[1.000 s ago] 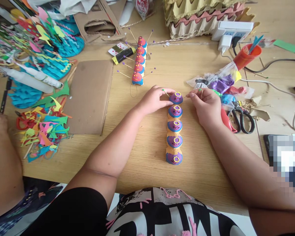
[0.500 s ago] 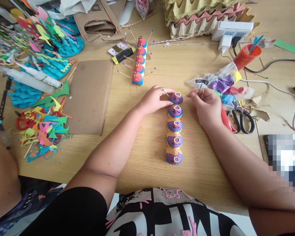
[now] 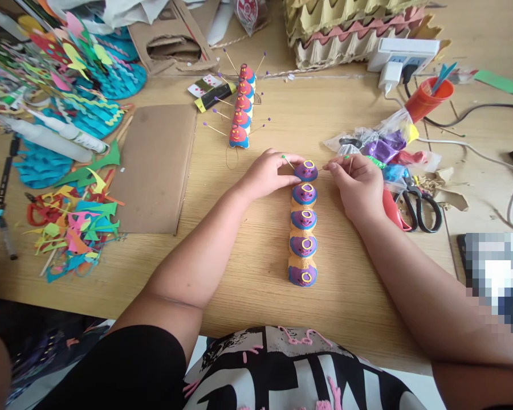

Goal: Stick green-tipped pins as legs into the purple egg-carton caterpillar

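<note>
A painted egg-carton caterpillar lies lengthwise before me, its humps purple and blue with yellow rings and small faces. My left hand grips its far end, thumb and fingers around the left side of the last hump. From that side a thin green-tipped stick slants up beside my fingers. On the other side my right hand pinches a thin stick, whose end meets or nearly meets the same hump. A green tip and another bit of stick show at my right fingers, partly hidden.
A red-and-blue egg-carton caterpillar with purple-tipped sticks stands farther back. Cardboard and paper scraps lie left. Scissors, clay bags and an orange cup are right. Egg trays are stacked behind.
My hands and the caterpillar stay almost in place. At the far left, another person's arm has drawn back toward the lower edge, uncovering more of the pens there.
</note>
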`<state>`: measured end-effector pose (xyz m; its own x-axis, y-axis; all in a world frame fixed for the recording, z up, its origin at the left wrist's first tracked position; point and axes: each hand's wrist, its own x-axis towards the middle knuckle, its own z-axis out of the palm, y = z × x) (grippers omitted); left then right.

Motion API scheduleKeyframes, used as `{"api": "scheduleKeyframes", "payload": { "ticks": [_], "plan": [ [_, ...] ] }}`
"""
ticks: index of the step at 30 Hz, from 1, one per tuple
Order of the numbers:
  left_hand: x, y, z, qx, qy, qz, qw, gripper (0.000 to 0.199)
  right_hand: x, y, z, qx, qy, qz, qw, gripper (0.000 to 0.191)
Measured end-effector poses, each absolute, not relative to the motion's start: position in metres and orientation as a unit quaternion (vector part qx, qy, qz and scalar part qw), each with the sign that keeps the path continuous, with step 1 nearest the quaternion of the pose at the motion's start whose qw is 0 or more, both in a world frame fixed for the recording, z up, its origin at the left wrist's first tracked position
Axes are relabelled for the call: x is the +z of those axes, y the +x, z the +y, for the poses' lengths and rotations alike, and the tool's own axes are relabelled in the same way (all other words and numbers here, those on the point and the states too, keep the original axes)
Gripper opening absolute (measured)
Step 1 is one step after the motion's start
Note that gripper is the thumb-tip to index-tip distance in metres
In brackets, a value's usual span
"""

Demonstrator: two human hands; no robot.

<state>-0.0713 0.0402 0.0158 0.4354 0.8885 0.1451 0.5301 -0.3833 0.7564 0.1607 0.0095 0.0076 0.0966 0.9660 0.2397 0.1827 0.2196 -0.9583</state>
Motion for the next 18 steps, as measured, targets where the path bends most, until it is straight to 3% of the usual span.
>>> {"api": "scheduleKeyframes", "payload": {
  "ticks": [18],
  "plan": [
    [0.0115,-0.0720,0.0403,0.284,0.787,0.458,0.301,0.041,0.0103,0.1604,0.0081,0.356,-0.520,-0.577,0.519,0.005]
  ]
}}
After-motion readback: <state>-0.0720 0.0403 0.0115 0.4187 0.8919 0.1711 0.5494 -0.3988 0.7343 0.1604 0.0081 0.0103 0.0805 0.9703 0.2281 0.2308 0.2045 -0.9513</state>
